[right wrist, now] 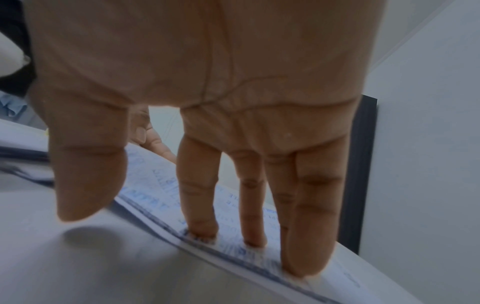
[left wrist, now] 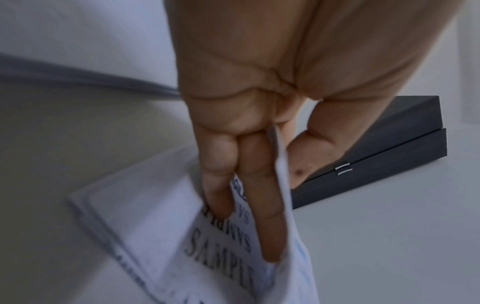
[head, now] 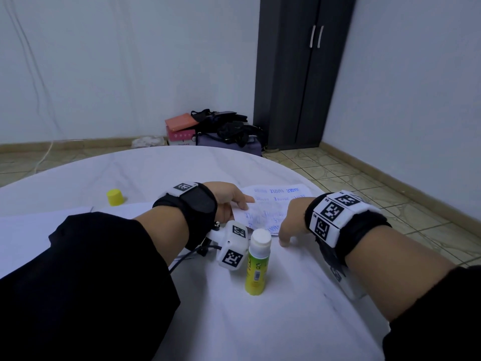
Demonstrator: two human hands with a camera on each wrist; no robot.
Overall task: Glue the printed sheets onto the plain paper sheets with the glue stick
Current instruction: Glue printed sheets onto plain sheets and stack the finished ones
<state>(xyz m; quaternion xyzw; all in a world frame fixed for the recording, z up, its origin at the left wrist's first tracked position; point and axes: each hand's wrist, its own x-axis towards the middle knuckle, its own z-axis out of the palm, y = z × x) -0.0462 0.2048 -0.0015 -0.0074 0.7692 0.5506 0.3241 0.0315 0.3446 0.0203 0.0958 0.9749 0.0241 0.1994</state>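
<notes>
Yellow cap [head: 114, 197] in head view only

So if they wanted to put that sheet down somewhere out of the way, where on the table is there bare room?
Bare cloth lies beyond the yellow cap toward the table's far edge, and near the person, between the glue stick and the right forearm. It is crowded in the middle: the left hand and right hand meet on the printed sheet, with plain sheets at left.
</notes>
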